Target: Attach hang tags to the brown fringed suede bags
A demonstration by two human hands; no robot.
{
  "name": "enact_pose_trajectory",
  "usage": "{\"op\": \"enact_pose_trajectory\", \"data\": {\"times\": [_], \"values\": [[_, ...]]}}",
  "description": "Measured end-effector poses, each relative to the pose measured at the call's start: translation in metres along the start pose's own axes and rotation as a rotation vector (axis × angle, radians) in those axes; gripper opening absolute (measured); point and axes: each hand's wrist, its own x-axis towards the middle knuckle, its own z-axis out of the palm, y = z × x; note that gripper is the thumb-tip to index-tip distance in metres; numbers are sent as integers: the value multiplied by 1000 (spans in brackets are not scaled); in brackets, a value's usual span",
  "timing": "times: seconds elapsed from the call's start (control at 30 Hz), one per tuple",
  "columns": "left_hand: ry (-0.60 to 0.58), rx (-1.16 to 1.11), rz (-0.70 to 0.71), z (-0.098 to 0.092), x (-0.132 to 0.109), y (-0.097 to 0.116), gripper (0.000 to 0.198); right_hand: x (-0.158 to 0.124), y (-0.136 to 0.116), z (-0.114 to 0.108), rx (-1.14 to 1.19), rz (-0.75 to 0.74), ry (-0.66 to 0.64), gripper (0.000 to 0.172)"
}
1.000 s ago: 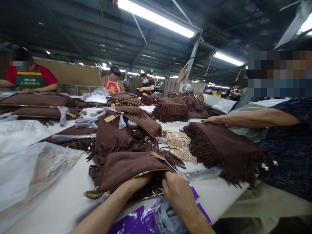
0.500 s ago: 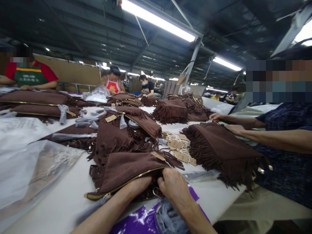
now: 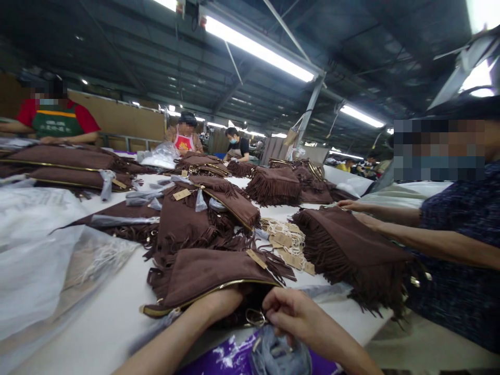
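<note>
A brown suede fringed bag (image 3: 203,273) with a gold zipper lies right in front of me on the white table (image 3: 101,323). My left hand (image 3: 228,302) reaches into its open mouth, fingers hidden inside. My right hand (image 3: 291,312) sits just outside the opening, fingers curled in a pinch on grey tissue stuffing (image 3: 279,354). A metal ring (image 3: 254,316) on the bag shows between my hands. A paper tag (image 3: 255,258) is tied to the bag.
More brown fringed bags (image 3: 203,219) are piled across the table, with a heap of string tags (image 3: 287,240). A person on my right handles another fringed bag (image 3: 351,250). Clear plastic bags (image 3: 42,260) lie at left. Other workers stand at the far side.
My right hand has drawn back out of the bag opening toward me and now pinches the grey stuffing. The person at right shifted both hands along their bag. The view tilted slightly.
</note>
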Motion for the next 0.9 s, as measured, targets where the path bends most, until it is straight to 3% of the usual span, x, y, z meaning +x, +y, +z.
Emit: {"op": "enact_pose_trajectory", "data": {"times": [0.1,0.2,0.27,0.33,0.47,0.6,0.77,0.9], "values": [[-84,181,-2,-13,-13,21,11,-6,7,-1,327,-5,-24,20],[-215,345,122,-20,-21,42,9,-10,15,-1,576,1,-33,22],[-237,262,160,-20,-22,49,8,-12,19,-2,727,14,-51,24],[-255,54,113,-18,-19,48,6,-13,21,-1,823,-4,-57,27],[-246,-251,34,-8,-11,38,12,-16,19,2,833,-79,15,27],[-199,-306,25,-2,-10,34,14,-20,14,1,706,-59,72,24],[-261,-419,8,-2,-9,31,19,-23,15,-2,794,-21,27,33],[-205,-473,-21,4,-6,28,19,-17,25,1,793,-67,153,35]]}}
